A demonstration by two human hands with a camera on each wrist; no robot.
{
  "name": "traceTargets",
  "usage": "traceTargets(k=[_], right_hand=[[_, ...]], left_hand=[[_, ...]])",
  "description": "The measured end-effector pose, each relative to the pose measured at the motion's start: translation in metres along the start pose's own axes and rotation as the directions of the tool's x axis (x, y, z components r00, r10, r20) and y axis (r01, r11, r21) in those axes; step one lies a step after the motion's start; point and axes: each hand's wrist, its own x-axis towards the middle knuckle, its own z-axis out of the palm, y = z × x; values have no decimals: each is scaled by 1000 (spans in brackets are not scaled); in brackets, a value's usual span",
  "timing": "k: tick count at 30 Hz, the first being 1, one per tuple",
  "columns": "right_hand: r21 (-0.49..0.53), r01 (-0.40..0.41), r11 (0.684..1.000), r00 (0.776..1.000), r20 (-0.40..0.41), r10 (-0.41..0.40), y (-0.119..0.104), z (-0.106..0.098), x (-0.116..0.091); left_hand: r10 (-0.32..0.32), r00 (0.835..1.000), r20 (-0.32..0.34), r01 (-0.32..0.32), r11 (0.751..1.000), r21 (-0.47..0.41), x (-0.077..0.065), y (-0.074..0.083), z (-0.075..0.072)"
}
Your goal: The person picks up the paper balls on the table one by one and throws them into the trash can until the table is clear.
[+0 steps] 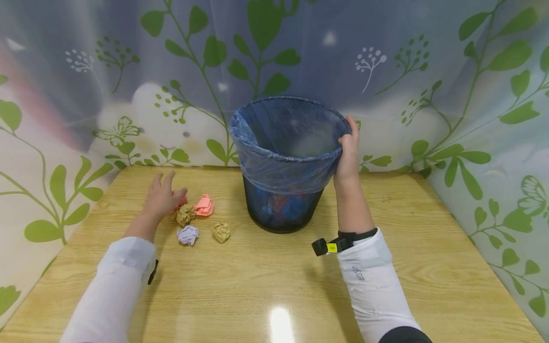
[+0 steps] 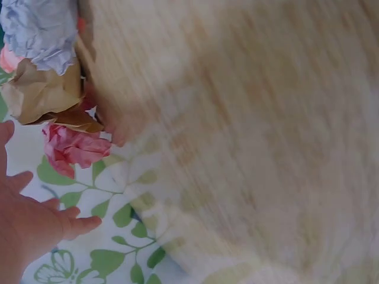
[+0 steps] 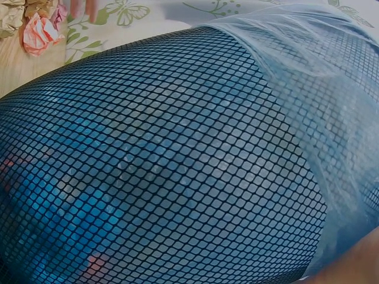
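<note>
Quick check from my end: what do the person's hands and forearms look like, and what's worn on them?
The left hand and right hand are bare. The left sleeve and right sleeve are white; the right has dark lettering. A black strap with a yellow label circles the right wrist.

Crumpled paper balls point(image 1: 186, 215) left of blue-lined bin point(image 1: 286, 175)

I can pass low across the desk point(image 1: 240, 286) until the right sleeve point(image 1: 373, 281) bars me, or slip between the lone tan ball point(image 1: 221, 232) and the lined bin point(image 1: 285, 174); its mouth admits me from above, save where the right grip point(image 1: 349, 155) holds the rim. Clustered paper balls point(image 1: 185, 215) crowd the left grip point(image 1: 160, 195)
</note>
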Motion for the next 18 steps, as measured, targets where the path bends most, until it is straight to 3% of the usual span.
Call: traceTargets(k=[8, 18], right_hand=[[-4, 5, 1000, 1000, 3, -5, 0, -1, 0], [-14, 3, 1000, 1000, 1, -3, 0, -1, -1]], left_hand=[[56, 993, 106, -60, 998, 35, 0, -4, 8], [102, 986, 132, -100, 995, -15, 3, -8, 16]])
